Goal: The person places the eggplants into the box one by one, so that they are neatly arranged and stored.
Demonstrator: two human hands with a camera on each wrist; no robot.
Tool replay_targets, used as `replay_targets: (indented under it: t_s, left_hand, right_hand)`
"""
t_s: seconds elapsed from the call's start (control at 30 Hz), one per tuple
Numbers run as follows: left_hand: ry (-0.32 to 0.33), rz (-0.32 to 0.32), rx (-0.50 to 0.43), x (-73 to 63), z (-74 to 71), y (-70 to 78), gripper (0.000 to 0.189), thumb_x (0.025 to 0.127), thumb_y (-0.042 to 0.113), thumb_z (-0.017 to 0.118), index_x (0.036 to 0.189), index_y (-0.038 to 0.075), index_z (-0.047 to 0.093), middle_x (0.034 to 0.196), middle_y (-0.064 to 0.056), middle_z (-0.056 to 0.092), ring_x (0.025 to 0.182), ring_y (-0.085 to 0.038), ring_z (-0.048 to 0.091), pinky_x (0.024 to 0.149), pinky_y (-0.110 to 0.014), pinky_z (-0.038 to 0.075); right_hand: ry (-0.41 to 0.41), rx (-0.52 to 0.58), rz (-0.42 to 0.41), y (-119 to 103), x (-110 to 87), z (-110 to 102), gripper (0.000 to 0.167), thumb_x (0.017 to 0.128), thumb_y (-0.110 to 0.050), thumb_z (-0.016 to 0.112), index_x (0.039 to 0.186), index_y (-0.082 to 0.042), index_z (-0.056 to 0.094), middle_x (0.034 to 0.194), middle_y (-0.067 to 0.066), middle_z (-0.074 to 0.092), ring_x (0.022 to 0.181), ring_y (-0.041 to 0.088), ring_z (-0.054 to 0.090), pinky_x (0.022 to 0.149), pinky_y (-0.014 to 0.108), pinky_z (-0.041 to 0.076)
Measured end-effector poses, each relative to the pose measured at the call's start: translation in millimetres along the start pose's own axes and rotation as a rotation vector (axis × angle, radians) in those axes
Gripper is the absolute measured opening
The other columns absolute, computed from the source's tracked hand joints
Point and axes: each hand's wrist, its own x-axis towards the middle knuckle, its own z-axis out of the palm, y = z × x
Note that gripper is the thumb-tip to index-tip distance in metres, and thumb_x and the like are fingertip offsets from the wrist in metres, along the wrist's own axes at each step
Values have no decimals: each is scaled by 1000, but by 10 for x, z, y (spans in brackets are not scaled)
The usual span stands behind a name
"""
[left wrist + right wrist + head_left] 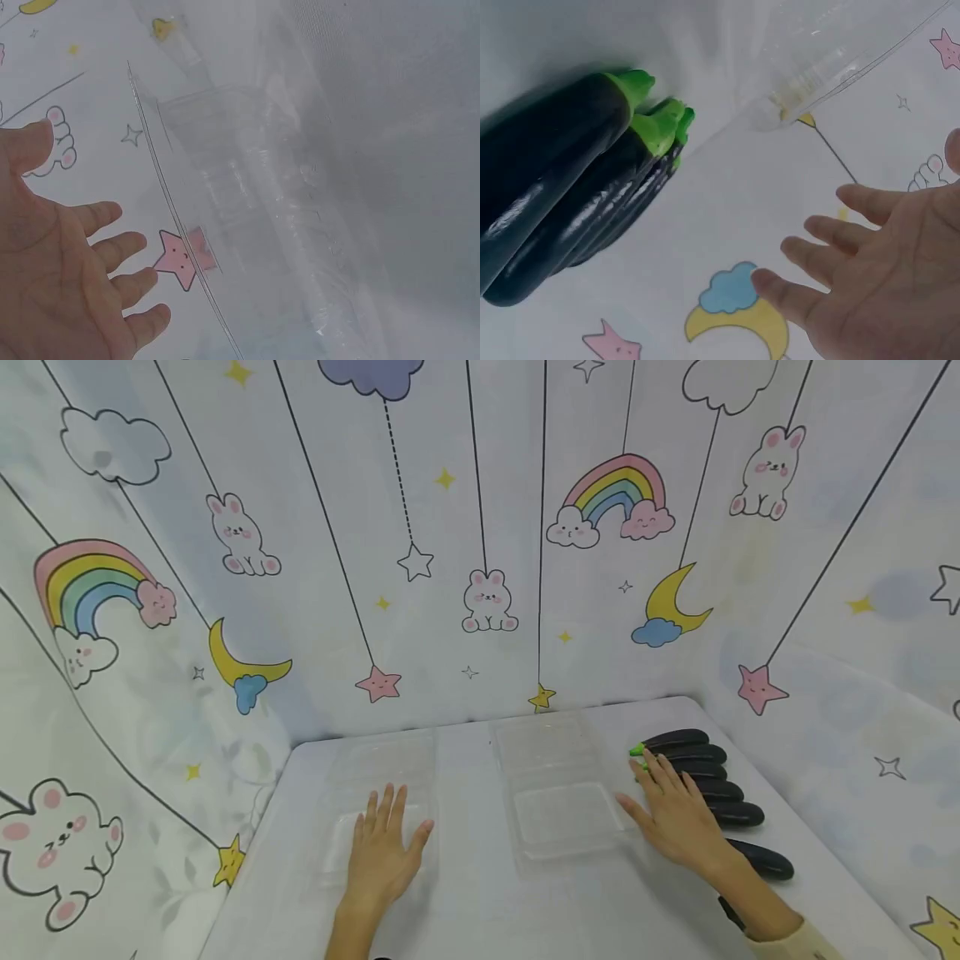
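Note:
My left hand (382,852), fingers straight and spread, is over the near part of a clear plastic container (330,852) whose lid is folded open behind it. In the left wrist view, my left hand (82,270) holds nothing, and the see-through container (247,172) lies beyond its fingertips. My right hand (675,827) stretches out palm down between a second open clear container (525,856) and a row of dark eggplants (738,814) with green stems. The right wrist view shows my right hand (885,262) apart from the eggplants (562,172), its fingers extended. It partly hides some eggplants in the head view.
Everything stands on a white-covered table (480,910). Behind and beside it hangs a pale cloth (315,635) printed with rabbits, rainbows, moons and stars. One eggplant (765,860) lies nearer than the row. A dark object (729,912) shows partly beneath the right wrist.

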Motion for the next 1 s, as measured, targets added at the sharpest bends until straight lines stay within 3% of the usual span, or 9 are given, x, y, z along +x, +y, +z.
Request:
replay_targets:
  t_s: [0.1, 0.33, 0.67, 1.0]
  left_hand:
    - [-6, 1, 29, 6, 32, 26, 79, 107, 61, 41, 164, 9, 30, 170, -21, 25, 157, -47, 15, 124, -69, 14]
    - [-8, 24, -22, 21, 71, 144, 76, 108, 55, 46, 163, 6, 31, 168, -23, 27, 155, -49, 18, 123, -70, 15]
    - [-92, -2, -13, 47, 104, 314, 75, 108, 54, 45, 164, 7, 30, 171, -19, 23, 158, -43, 13, 127, -63, 12]
    - [-85, 41, -43, 67, 182, 436, 72, 109, 48, 49, 163, 4, 32, 169, -22, 26, 157, -44, 17, 127, -62, 15]
  right_hand:
    - [-3, 14, 13, 26, -23, -8, 76, 110, -54, 43, 161, 1, 33, 170, 26, 20, 157, 47, 13, 119, 76, 14]
    - [-21, 35, 58, 123, -110, -42, 75, 111, -54, 38, 160, 3, 34, 168, 30, 19, 157, 49, 10, 120, 75, 11]
    - [-28, 42, 90, 236, -226, -15, 74, 112, -52, 36, 160, 4, 32, 167, 32, 22, 156, 51, 11, 118, 77, 11]
    - [76, 17, 48, 315, -344, -16, 60, 113, -36, 42, 153, 9, 41, 160, 37, 32, 149, 56, 25, 117, 76, 20]
